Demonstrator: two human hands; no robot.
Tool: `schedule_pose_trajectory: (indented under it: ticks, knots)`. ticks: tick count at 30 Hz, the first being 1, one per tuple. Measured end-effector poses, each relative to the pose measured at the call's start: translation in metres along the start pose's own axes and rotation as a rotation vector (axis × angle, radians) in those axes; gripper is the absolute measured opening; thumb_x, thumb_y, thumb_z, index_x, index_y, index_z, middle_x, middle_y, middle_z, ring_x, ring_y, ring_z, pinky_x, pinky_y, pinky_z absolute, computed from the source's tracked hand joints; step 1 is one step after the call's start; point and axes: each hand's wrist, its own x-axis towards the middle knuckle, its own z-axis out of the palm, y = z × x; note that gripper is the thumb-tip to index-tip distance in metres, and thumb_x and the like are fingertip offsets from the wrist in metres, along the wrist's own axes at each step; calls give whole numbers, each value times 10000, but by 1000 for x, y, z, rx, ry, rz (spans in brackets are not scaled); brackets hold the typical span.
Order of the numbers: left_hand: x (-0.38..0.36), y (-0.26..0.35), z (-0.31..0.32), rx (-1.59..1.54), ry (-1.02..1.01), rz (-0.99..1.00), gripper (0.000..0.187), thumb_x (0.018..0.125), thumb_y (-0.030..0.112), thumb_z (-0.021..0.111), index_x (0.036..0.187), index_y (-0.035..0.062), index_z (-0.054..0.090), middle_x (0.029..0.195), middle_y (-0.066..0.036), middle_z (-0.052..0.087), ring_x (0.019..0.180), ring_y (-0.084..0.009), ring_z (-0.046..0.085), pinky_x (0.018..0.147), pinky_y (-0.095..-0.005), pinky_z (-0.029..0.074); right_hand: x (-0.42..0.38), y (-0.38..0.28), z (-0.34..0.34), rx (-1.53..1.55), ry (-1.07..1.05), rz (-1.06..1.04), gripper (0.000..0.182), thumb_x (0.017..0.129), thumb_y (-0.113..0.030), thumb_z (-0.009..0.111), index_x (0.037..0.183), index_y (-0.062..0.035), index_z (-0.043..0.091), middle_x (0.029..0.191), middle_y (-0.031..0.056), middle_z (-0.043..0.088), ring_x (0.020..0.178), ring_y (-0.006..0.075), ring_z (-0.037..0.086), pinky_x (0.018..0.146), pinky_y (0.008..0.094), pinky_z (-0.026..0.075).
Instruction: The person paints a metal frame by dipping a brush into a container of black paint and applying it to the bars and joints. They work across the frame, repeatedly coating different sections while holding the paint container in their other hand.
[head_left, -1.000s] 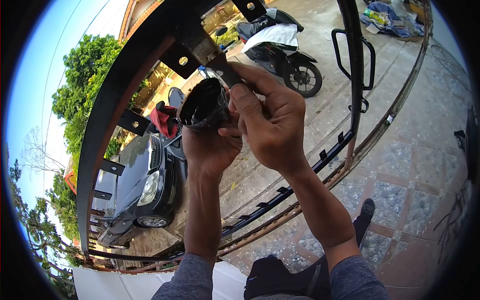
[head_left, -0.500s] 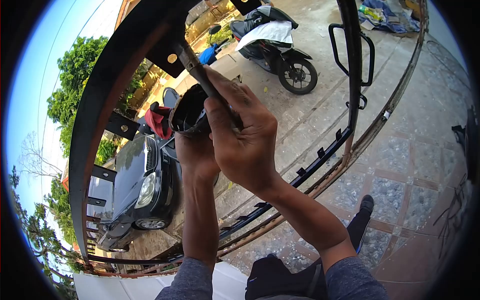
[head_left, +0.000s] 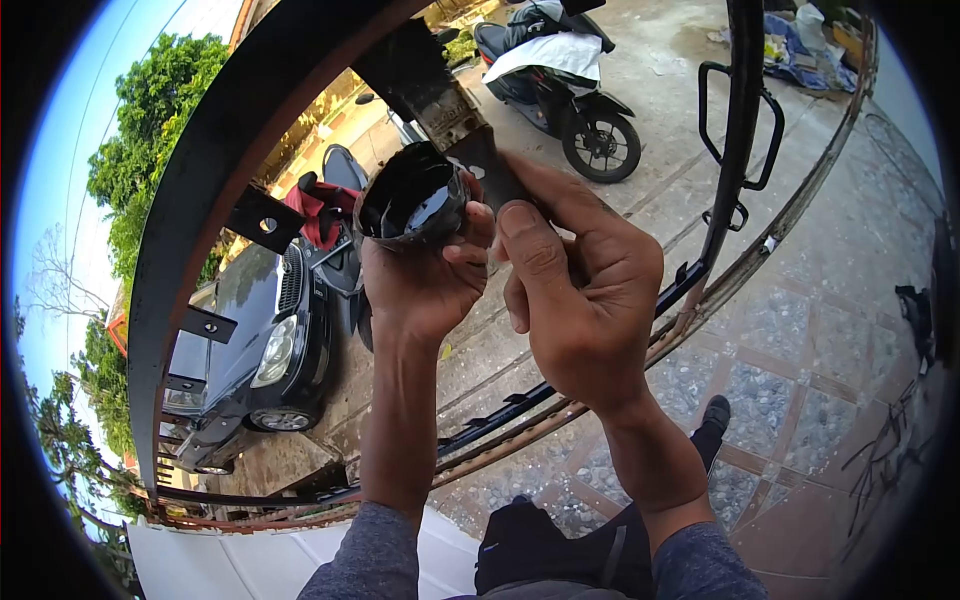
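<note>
My left hand (head_left: 425,290) grips a small cut-off cup (head_left: 412,238) from below and behind. Glossy black paint (head_left: 428,207) shows inside, and its rim is coated black. My right hand (head_left: 592,275) is closed around the dark handle of a paintbrush (head_left: 458,122), thumb in front. The brush points up and left, just above and right of the cup. Its worn metal ferrule is smeared with paint. The bristles overlap a dark metal tab of the gate frame (head_left: 205,165); whether they touch it I cannot make out.
Along the curved frame are several tabs with holes, such as this one (head_left: 208,324). Beyond stand a black car (head_left: 245,350), a scooter with a white cloth (head_left: 560,90) and another with a red cloth (head_left: 325,212). A handle (head_left: 768,140) sticks out at right.
My right hand and the paintbrush have moved right, apart from the cup they overlapped. The cup has shifted slightly right and up, showing more of its inside. The view has shifted a little.
</note>
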Motion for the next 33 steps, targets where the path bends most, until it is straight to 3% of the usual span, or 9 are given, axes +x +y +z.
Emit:
schedule_pose_trajectory:
  ticks: [7, 12, 18, 19, 21, 24, 26, 31, 33]
  knots:
    - [8, -1, 2, -49, 56, -23, 554, 932, 440, 514, 1250, -10, 570, 1267, -138, 591, 1013, -259, 609, 608, -275, 516, 5, -4, -10, 67, 16, 90, 279, 966, -63, 579, 1212, 57, 627, 708, 17, 583, 462, 8, 459, 393, 176, 335]
    - [10, 3, -3, -32, 79, -2, 546, 922, 445, 531, 1282, 37, 564, 1270, -123, 582, 1034, -264, 592, 615, -278, 512, 7, 0, -11, -34, -49, 96, 268, 968, -56, 566, 1198, 64, 630, 701, 8, 594, 477, 4, 471, 405, 173, 330]
    - [13, 4, 5, -80, -13, -71, 578, 941, 466, 507, 1316, 27, 537, 1305, -112, 557, 1052, -280, 586, 635, -303, 528, 0, 6, -15, -265, 237, -259, 329, 977, -57, 567, 1293, 30, 593, 869, 61, 672, 528, 11, 504, 441, 171, 382]
    - [11, 3, 8, -69, -1, -56, 581, 943, 470, 512, 1310, 21, 540, 1302, -131, 557, 1037, -290, 595, 633, -303, 526, 3, 10, -5, -257, 229, -309, 341, 972, -49, 574, 1305, 21, 590, 913, 72, 672, 566, 18, 522, 456, 170, 395]
    - [3, -1, 7, 365, 86, 186, 576, 952, 468, 503, 1306, 15, 539, 1297, -150, 555, 1021, -299, 602, 667, -322, 547, 4, 17, 14, -247, 179, -391, 370, 961, -33, 588, 1329, 2, 582, 1001, 96, 672, 644, 33, 559, 488, 166, 421]
    - [0, -17, 22, 125, 218, 264, 550, 978, 461, 459, 1293, 19, 545, 1260, -178, 580, 997, -315, 623, 781, -382, 582, -13, 10, 23, -335, 28, -404, 399, 912, -2, 631, 1310, 3, 604, 937, 107, 654, 728, 69, 565, 535, 186, 426]
    - [-6, -1, 8, 67, -19, 35, 543, 984, 463, 443, 1281, 22, 552, 1243, -177, 594, 995, -319, 629, 826, -406, 583, -19, 4, 19, -364, -94, -383, 401, 885, 13, 649, 1285, 6, 625, 895, 104, 643, 732, 85, 552, 559, 204, 426]
    - [-9, -2, 13, -23, 89, -22, 548, 965, 477, 454, 1273, 38, 566, 1245, -148, 598, 978, -312, 639, 572, -292, 546, 18, -18, -28, -436, -162, -421, 353, 904, -16, 635, 1257, -14, 650, 825, 44, 634, 633, 58, 497, 534, 195, 378]
    - [-9, -5, 5, -36, 10, -61, 559, 953, 458, 501, 1324, 41, 531, 1292, -127, 558, 1017, -284, 593, 623, -286, 532, 33, -22, -43, -479, -34, -393, 338, 936, -56, 618, 1272, -31, 641, 781, 26, 638, 550, 38, 463, 477, 191, 351]
